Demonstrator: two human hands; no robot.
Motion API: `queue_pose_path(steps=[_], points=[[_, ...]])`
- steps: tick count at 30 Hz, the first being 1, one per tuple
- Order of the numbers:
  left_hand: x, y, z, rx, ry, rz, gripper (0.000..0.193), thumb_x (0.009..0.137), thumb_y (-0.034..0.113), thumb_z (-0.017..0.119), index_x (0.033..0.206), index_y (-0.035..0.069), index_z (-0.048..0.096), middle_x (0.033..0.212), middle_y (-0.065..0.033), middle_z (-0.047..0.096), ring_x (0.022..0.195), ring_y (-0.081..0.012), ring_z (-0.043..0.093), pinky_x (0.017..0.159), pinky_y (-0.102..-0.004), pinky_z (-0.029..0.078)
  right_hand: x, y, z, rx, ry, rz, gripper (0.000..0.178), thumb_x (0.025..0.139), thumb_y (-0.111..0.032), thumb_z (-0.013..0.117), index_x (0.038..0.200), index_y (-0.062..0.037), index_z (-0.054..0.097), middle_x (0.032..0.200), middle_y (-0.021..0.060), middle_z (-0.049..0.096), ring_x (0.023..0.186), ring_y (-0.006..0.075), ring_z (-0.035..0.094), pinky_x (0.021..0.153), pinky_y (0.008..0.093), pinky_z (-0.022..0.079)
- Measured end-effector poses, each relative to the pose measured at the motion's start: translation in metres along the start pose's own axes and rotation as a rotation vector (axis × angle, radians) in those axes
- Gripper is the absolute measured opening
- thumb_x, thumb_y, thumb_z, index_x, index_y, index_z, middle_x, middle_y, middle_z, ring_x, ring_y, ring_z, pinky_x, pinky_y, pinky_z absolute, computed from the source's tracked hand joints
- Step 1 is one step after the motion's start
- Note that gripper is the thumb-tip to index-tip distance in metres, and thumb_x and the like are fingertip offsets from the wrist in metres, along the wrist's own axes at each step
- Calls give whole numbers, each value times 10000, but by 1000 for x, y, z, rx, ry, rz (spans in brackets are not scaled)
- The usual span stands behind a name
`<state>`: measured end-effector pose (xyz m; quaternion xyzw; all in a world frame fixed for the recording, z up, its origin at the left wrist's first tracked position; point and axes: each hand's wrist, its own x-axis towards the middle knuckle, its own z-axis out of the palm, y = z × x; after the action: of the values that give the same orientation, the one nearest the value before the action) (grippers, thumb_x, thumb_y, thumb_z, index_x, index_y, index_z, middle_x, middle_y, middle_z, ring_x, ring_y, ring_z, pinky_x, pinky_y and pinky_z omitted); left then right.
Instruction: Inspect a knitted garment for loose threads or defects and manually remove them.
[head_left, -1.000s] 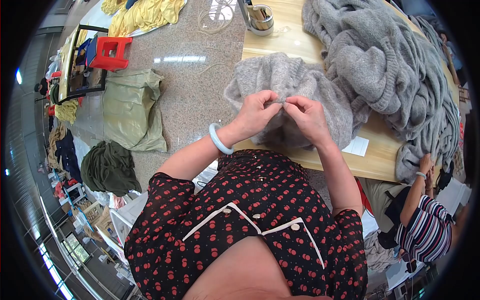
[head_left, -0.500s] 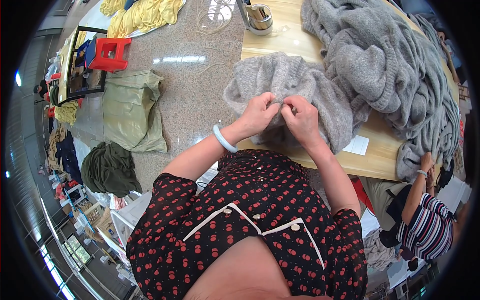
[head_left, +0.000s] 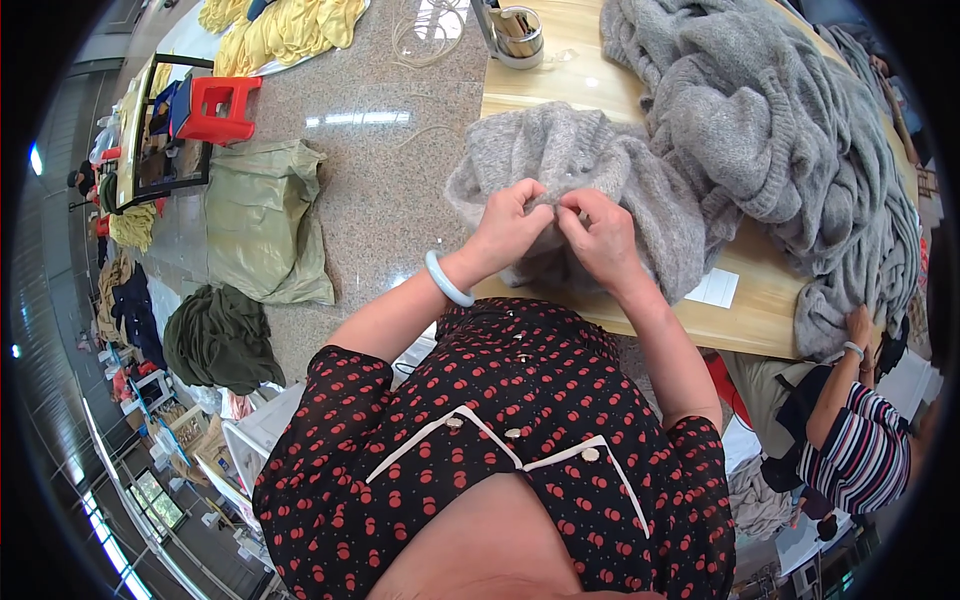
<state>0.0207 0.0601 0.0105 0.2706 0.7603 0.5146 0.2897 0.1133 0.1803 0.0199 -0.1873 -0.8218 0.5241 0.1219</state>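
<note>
A fuzzy grey knit garment (head_left: 640,215) lies bunched at the near left end of the wooden table (head_left: 590,85). My left hand (head_left: 515,222), below a pale bangle (head_left: 447,279), pinches the knit with thumb and fingers. Close beside it my right hand (head_left: 600,238) pinches the same fabric, and the two sets of fingertips nearly meet. Whether a thread or needle sits between them is too small to tell. Folds of the garment rise around both hands and spill over the table's near edge.
More grey knits (head_left: 750,130) are heaped along the table's right side. A holder with tools (head_left: 518,38) stands at the far edge; a white paper (head_left: 715,287) lies near my right arm. At right, a person in a striped top (head_left: 858,440) handles grey knit. A red stool (head_left: 218,110) stands left.
Both hands have shifted very slightly left, still pinching the knit. The person at the right has moved an arm a little.
</note>
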Motion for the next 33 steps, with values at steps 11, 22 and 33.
queue_pose_path(steps=[11,22,33], points=[[1,18,-41,-710,-227,-515,61,768,53,575,829,53,568,753,27,564,659,-30,502,602,-172,404,-20,30,-50,-297,27,156,230,687,-17,541,916,-8,563,848,141,569,789,303,560,701,338,436],[-1,32,-53,-813,-338,-550,88,765,38,584,845,60,557,801,15,577,712,-49,536,659,-197,433,-17,14,-73,0,226,245,162,762,-5,539,917,12,583,725,-9,560,663,41,485,588,189,387],[18,77,-41,-876,-386,-380,126,781,54,602,899,45,560,852,2,584,769,-58,545,698,-197,439,5,-58,-60,104,13,-257,260,688,89,510,920,-8,575,790,76,589,635,100,514,597,213,422]])
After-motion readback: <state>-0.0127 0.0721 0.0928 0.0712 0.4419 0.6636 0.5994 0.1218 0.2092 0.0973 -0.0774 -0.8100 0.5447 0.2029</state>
